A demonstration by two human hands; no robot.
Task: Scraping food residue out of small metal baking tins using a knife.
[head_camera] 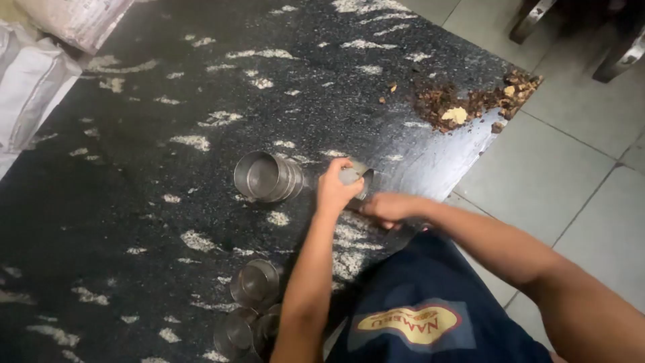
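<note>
Nearest the camera, below the left wrist, three steel tumblers [250, 312] lie clustered on the black mat [121, 222]. The left hand [334, 191] has its fingers closed around a small steel cup [355, 177] held low over the mat. The right hand [386, 207] rests just right of those fingers, touching the mat; whether its fingers grip anything cannot be told. Left of the fingers lies a steel tin [267, 176] on its side. Far beyond, to the right, sits brown debris [470, 102].

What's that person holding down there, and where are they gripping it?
The left hand grips a small metal scoop by its near end. The right hand rests flat on the dark mat, holding nothing visible.
</note>
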